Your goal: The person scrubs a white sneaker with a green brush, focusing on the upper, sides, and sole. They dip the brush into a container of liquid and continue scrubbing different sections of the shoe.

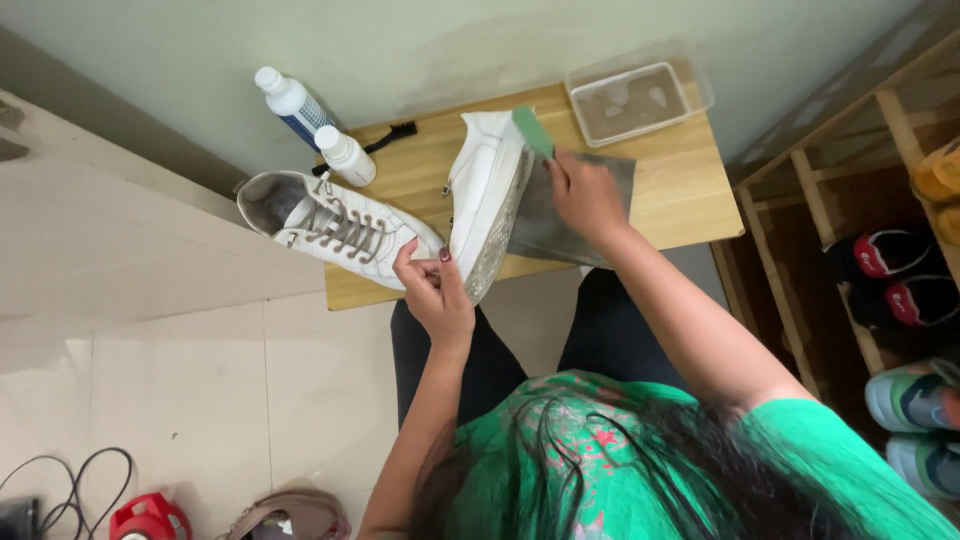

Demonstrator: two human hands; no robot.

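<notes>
**Tipped shoe, light grip, crowded table**

The left hand [436, 290] pinches the toe end of a white shoe [485, 195] that stands on its side on the wooden table [680, 190], sole facing 3 o'clock. The fingers are closed on the toe edge, thumb and fingertips only. The right hand [585, 195] is clenched around a green-headed brush [533, 130], whose head sits at the heel end of the sole, toward 12 o'clock. A grey cloth [540, 230] lies under the shoe and the right hand.

Risks, as I judge them:

- The shoe balances on a narrow edge and is held at 1 end only. A hard stroke at the heel could twist it out of the pinch and drop it toward 6 o'clock, off the table's near edge.
- The second shoe [335, 225] lies at 9 o'clock, its toe almost touching the left hand. Splatter from the sole could soil it.
- 2 bottles [315, 125] stand at 10 o'clock, near the far corner. A sliding shoe could knock them over.
- A clear tub [635, 100] sits at 1 o'clock, overhanging the table's back edge; a wide elbow swing could push it off.
- A black brush [392, 137] lies beside the bottles, out of the way.
</notes>
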